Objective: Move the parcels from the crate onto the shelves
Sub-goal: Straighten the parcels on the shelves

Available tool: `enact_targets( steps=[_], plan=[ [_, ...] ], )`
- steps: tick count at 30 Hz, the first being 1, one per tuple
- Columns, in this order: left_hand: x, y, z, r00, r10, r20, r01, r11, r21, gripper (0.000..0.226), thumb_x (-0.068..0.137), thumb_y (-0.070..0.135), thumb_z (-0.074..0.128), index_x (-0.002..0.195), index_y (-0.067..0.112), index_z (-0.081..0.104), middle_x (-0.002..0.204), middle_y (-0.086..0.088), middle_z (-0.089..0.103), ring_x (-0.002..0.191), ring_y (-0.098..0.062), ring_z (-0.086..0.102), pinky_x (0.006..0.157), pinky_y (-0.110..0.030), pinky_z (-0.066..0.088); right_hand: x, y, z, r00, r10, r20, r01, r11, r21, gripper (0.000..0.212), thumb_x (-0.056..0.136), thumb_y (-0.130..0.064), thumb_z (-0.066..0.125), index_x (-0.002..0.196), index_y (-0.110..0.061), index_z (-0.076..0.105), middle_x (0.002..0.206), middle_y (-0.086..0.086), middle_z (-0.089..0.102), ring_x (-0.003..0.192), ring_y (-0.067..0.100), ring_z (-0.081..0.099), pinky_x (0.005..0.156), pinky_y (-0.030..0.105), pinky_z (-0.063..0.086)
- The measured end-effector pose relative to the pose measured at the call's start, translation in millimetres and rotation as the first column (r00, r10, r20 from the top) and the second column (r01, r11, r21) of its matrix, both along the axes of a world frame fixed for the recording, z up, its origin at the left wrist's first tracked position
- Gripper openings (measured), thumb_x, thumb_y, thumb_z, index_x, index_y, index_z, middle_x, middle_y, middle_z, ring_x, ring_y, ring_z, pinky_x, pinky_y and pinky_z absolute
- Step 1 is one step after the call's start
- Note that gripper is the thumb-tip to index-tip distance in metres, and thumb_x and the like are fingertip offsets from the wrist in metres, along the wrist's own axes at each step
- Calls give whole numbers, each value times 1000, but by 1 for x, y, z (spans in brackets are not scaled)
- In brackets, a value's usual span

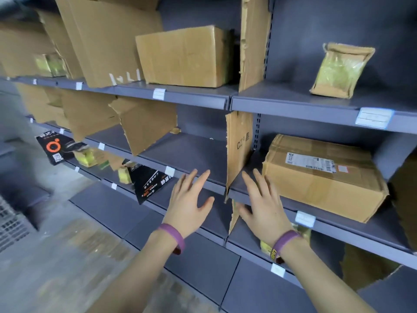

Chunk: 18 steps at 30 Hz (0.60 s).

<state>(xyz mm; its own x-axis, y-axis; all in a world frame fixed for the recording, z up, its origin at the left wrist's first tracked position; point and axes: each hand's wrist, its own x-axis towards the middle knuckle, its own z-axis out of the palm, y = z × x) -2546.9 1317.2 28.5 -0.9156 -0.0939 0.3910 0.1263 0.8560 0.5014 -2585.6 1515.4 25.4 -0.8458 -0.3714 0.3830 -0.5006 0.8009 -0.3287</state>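
A taped cardboard parcel [322,177] with a white label lies on the middle grey shelf [338,229] at the right. My right hand [264,206] hovers just left of it, fingers spread, holding nothing. My left hand [188,203] is open too, in front of the bare middle shelf bay [187,154]. On the upper shelf [293,102] sit a larger brown box [185,57] and a yellow padded parcel [340,71]. The crate is not clearly in view.
Torn cardboard dividers [239,152] stand upright between shelf bays. Black printed packages [146,177] and small yellow parcels [86,157] lie on the lower left shelves. A grey meshed object [9,224] shows at the left edge, over the concrete floor [67,267].
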Motion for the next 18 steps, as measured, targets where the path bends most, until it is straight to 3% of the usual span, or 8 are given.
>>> enact_targets(
  steps=[6, 12, 15, 18],
  plan=[
    [10, -99, -3, 999, 46, -20, -42, 984, 175, 63, 91, 35, 54, 145, 38, 24, 153, 6, 25, 144, -18, 11, 118, -43, 15, -3, -101, -6, 995, 80, 53, -75, 993, -93, 73, 94, -38, 52, 151, -34, 7, 159, -2, 8, 145, 27, 6, 118, 42, 17],
    [16, -237, -5, 993, 111, -36, -104, 982, 156, 62, 90, 33, 57, 145, 30, 30, 150, 4, 31, 141, -20, 20, 117, -40, 19, 2, -244, -12, 988, 125, 87, -119, 991, -67, 74, 94, -40, 52, 151, -32, 5, 159, -1, 5, 146, 29, 4, 118, 41, 14],
    [18, -292, -3, 993, 116, -35, -109, 982, 153, 63, 89, 33, 58, 145, 29, 29, 151, 3, 30, 139, -17, 19, 116, -32, 15, 2, -302, -10, 986, 143, 84, -137, 988, -73, 75, 94, -41, 51, 151, -32, 4, 159, -3, 4, 146, 27, 2, 118, 40, 14],
    [17, -338, 1, 994, 104, -29, -99, 985, 138, 64, 90, 33, 57, 146, 29, 28, 152, 2, 28, 142, -19, 16, 117, -38, 16, -3, -350, -4, 985, 148, 84, -141, 986, -86, 74, 94, -42, 50, 151, -33, 3, 160, -3, 1, 147, 25, -1, 119, 39, 12]
  ],
)
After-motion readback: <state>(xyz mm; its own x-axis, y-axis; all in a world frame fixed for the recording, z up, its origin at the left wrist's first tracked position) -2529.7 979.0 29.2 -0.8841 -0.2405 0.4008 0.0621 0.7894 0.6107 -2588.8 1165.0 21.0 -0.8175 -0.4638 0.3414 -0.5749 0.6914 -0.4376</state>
